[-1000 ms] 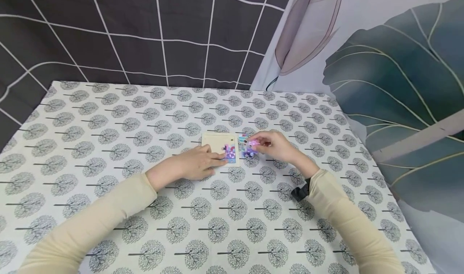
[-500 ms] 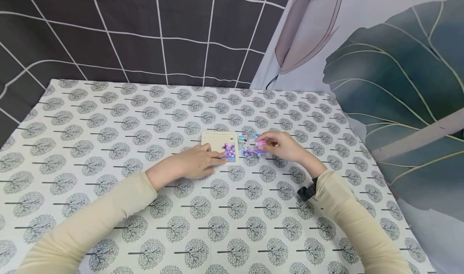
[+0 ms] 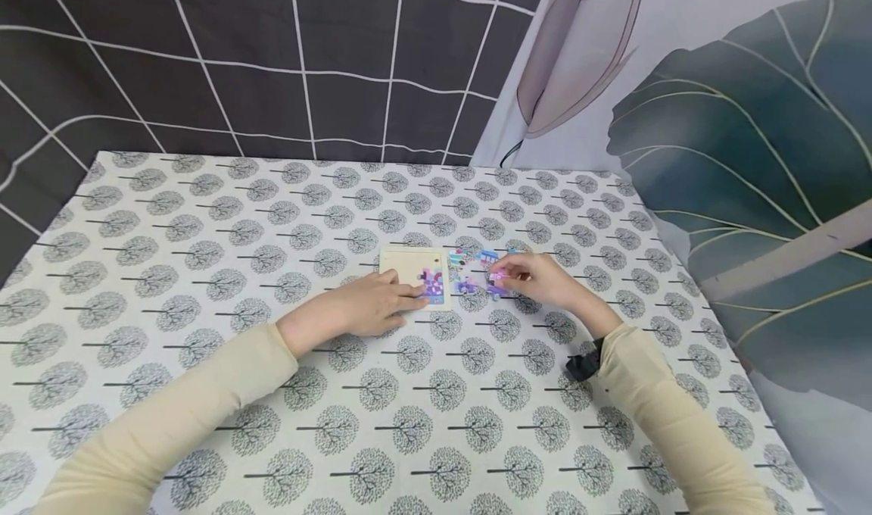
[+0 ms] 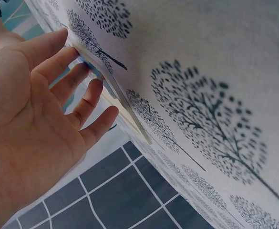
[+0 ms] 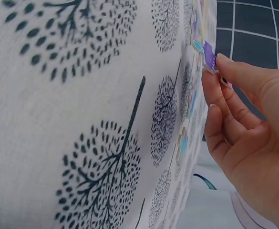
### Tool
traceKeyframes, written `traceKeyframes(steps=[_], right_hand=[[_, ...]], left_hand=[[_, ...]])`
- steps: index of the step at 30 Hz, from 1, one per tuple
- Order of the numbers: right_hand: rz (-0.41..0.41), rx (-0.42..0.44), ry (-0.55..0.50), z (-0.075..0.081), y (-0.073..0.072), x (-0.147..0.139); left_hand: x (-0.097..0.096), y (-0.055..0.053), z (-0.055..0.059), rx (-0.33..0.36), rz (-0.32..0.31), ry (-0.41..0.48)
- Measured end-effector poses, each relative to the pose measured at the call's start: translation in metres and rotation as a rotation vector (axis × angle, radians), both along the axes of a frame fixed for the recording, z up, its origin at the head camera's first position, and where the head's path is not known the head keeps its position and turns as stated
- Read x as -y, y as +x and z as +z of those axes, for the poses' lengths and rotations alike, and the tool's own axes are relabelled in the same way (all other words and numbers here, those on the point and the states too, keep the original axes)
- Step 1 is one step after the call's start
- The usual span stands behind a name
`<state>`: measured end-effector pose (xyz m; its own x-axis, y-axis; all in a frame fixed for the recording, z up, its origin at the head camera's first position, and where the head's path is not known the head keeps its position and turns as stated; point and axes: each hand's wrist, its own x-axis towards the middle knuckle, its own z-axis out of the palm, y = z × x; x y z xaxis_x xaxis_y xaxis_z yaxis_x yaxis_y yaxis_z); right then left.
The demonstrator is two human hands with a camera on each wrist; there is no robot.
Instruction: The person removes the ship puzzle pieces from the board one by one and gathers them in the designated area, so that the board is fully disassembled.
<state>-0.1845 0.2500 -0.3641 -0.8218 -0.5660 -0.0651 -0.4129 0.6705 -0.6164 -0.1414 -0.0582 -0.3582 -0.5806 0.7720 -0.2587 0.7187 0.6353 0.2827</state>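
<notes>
**On a tree-print cloth [image 3: 545, 439], bare-handed work with small colourful pieces**

Behind the far edge of the cloth, a dark backdrop [image 3: 238, 23] crossed by white lines. To the right of it, a pale hanging [image 3: 729, 151] printed with large leaves. Reaching in from the near side, two beige sleeves [image 3: 184, 401]. Extended and loosely spread in the left wrist view, the fingers of the left hand [image 3: 368, 303]; at their tips, in the head view, the lower right part of a cream board [image 3: 402, 265], flat near the middle of the cloth. Across from it, the right hand [image 3: 538, 276], with thumb and index finger pinched together; at that wrist, a black band [image 3: 583, 363]. In the board's lower right, a purple and pink patch [image 3: 434, 282]. Just right of the board, several loose pieces [image 3: 488, 257] on the cloth. Gripped between right thumb and index finger, a purple piece [image 5: 209, 56], at the right side of that group.
</notes>
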Motion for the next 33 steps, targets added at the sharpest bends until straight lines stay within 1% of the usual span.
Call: traceKeyframes(steps=[6, 13, 20, 28, 33], right_hand=[[-0.003, 0.007, 0.011, -0.006, -0.003, -0.001], [-0.009, -0.047, 0.038, -0.012, -0.005, 0.001], [-0.023, -0.041, 0.075, -0.013, -0.007, 0.004], [-0.021, -0.049, 0.055, -0.015, -0.008, 0.006], [-0.037, -0.036, 0.072, -0.018, -0.009, 0.006]], left_hand=[[-0.001, 0.000, -0.003, -0.014, -0.007, 0.008], [-0.001, 0.000, -0.003, -0.019, -0.006, 0.014], [-0.001, -0.001, -0.003, -0.013, 0.007, 0.008], [0.000, -0.001, -0.001, -0.012, 0.007, 0.010], [0.001, 0.000, -0.002, -0.001, 0.011, 0.015]])
